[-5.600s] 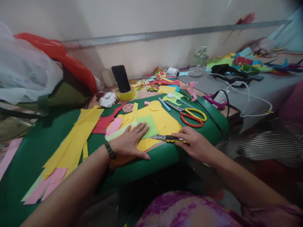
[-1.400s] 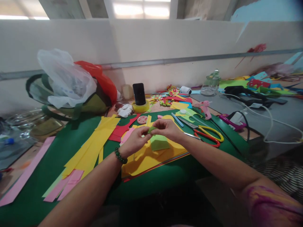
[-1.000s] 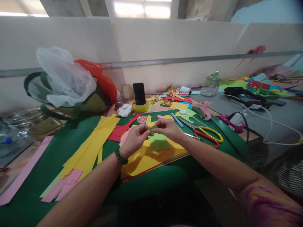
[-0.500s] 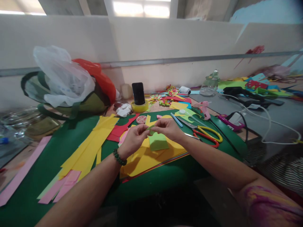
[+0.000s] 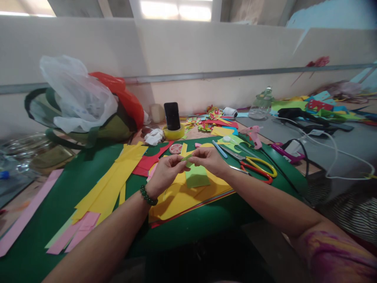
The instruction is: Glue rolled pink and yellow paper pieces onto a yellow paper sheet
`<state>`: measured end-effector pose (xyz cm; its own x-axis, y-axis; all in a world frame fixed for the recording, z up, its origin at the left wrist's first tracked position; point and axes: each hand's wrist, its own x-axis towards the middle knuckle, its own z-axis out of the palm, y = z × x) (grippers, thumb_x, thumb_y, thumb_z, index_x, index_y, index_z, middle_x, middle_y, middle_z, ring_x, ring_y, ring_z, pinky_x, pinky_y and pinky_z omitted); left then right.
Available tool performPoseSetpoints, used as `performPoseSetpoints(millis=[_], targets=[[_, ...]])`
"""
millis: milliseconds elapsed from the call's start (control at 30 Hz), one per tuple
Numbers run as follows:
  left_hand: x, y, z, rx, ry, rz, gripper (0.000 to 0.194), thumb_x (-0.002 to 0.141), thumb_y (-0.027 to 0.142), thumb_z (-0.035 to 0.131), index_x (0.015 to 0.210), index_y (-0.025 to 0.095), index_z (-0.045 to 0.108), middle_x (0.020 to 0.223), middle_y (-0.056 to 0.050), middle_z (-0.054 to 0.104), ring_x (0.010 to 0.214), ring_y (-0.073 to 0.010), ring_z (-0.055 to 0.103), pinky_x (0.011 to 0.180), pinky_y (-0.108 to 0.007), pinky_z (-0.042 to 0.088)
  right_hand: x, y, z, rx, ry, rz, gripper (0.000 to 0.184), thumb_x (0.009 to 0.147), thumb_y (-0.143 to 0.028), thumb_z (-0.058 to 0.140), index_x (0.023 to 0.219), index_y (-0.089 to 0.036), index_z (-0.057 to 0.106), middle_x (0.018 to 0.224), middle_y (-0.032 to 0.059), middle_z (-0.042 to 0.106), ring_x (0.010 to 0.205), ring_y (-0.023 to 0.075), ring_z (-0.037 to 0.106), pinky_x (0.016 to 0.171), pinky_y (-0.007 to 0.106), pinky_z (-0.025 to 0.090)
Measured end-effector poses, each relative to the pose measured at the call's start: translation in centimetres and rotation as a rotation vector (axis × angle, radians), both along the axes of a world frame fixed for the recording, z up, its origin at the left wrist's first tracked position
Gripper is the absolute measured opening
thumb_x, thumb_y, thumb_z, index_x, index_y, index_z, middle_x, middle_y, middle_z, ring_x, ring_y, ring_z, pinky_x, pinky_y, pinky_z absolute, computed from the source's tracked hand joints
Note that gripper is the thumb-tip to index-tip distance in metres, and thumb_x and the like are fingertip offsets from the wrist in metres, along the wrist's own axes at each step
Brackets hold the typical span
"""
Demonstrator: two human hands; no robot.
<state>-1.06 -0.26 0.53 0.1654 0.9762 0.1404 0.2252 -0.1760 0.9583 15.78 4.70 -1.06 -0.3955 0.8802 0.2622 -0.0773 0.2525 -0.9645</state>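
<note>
On my feed, left hand [image 5: 166, 173] and right hand [image 5: 211, 161], each grip pinched closed on small green strip [image 5: 186, 157], raised near green square [image 5: 198, 177]. Long axis runs crosswise, right end slightly higher in view.

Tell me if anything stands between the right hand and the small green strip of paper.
Nothing visible does: the right hand and the left hand both pinch the small green strip. The green square lies on the yellow paper below, out of the way.
</note>
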Motion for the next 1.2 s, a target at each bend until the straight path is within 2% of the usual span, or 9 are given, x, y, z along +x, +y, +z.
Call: performPoseSetpoints(millis=[367, 600, 833, 1200], targets=[[0.22, -0.2, 0.21, 0.001, -0.034, 0.004, 0.018, 0.074, 0.033, 0.068, 0.075, 0.015, 0.065, 0.071, -0.002, 0.068, 0.071, -0.0148, 0.067, 0.067, -0.025, 0.052, -0.08, -0.15, 0.19, -0.016, -0.014, 0.0, 0.032, 0.056, -0.041, 0.082, 0.063, -0.016, 0.065, 0.057, -0.0021, 0.061, 0.054, 0.0087, 0.05, 0.055, 0.026, 0.04], [0.11, -0.01, -0.01, -0.03, -0.02, 0.011, 0.027, 0.073, 0.041, 0.07, 0.077, 0.015, 0.065, 0.072, -0.003, 0.069, 0.075, -0.018, 0.07, 0.064, -0.025, 0.051, -0.07, -0.06, 0.15, 0.068, -0.032, -0.039, 0.033, 0.06, -0.044, 0.08, 0.057, -0.018, 0.06, 0.054, -0.0038, 0.057, 0.05, 0.0081, 0.047, 0.056, 0.028, 0.043], [0.01, 0.05, -0.2, -0.056, -0.014, 0.041, 0.026, 0.072, 0.041, 0.071, 0.074, 0.015, 0.068, 0.068, -0.004, 0.071, 0.072, -0.0187, 0.07, 0.064, -0.026, 0.053, -0.07, -0.04, 0.16, 0.121, -0.069, -0.059, 0.036, 0.062, -0.047, 0.079, 0.055, -0.019, 0.058, 0.052, -0.0035, 0.057, 0.05, 0.0092, 0.047, 0.059, 0.031, 0.047], [0.02, 0.01, -0.07, -0.05, -0.015, 0.06, 0.024, 0.071, 0.038, 0.072, 0.071, 0.015, 0.068, 0.066, -0.004, 0.07, 0.071, -0.0183, 0.07, 0.065, -0.026, 0.053, -0.15, 0.06, 0.14, 0.085, -0.054, -0.037, 0.035, 0.063, -0.048, 0.078, 0.058, -0.018, 0.06, 0.053, -0.0035, 0.058, 0.049, 0.0087, 0.049, 0.06, 0.031, 0.048]])
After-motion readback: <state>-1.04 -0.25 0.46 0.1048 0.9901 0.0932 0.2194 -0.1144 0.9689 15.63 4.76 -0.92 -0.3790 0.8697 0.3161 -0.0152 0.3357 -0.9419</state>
